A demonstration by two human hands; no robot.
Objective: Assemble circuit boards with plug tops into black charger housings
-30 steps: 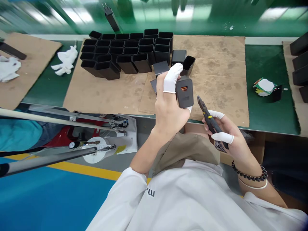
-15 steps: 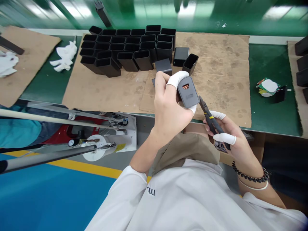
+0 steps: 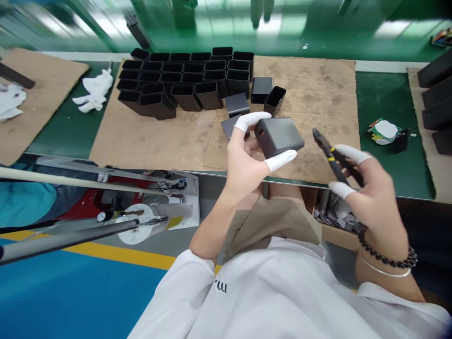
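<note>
My left hand [image 3: 249, 155], with white covers on thumb and forefinger, grips a dark grey charger [image 3: 280, 135] above the front of the cardboard. The charger lies sideways in the grip, its end with an orange USB port turned to the left. To the right, my right hand [image 3: 370, 188] holds black cutting pliers [image 3: 335, 160] with yellow bands, their jaws pointing up and left, apart from the charger. Just behind my left hand lie two grey housings [image 3: 237, 103], a black closed block [image 3: 262, 89] and a tilted open sleeve [image 3: 275, 100].
Several black open sleeves [image 3: 190, 77] stand in rows on the cardboard sheet [image 3: 158, 146]. White gloves [image 3: 95, 89] lie at left. A small circuit board piece [image 3: 384, 130] is at right. More black housings [image 3: 438, 99] stand at the far right. A box of scraps [image 3: 337, 212] sits below the bench.
My left hand has turned the charger so its long side faces up and its port end faces left. My right hand has moved right with the pliers, away from the charger.
</note>
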